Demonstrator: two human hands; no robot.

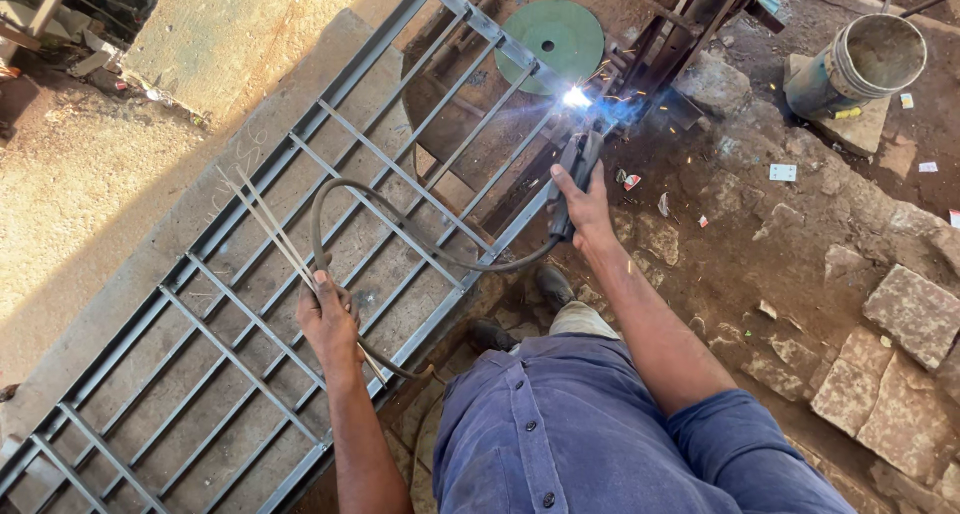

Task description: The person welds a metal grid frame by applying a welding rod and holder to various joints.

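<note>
Head view: we look down over our own blue shirt (590, 424) at a grey steel grille (300, 274) lying flat on the ground, running from near left to far right.
Right hand (583, 206): our grip is closed around the electrode holder (573, 169), arm stretched out to the far right end of the grille.
Arc (576, 97): it burns bright blue-white just beyond the holder, at the grille's far right rail, with sparks flying off to the right.
Left hand (328, 319): our grip is closed on a bundle of spare welding rods (270, 229), which fan out far and left across the bars; the hand rests over the grille's middle.
Cable (400, 224): the black lead loops from the holder over the bars, passes by our left hand and drops off the near rail.
Doing it well: we judge the weld wants a steady right wrist, a short arc held on the joint, and the cable kept slack so it does not tug the holder; the spare rods should stay well apart from the arc.
Ground: bare brown dirt and broken stone slabs (900, 354) on the right, a pale concrete slab (90, 204) on the left.
Around: a green round disc (555, 39) lies just beyond the arc, a grey bucket (868, 62) lies tipped at far right, and dark steel sections (690, 24) stand beside the arc.
</note>
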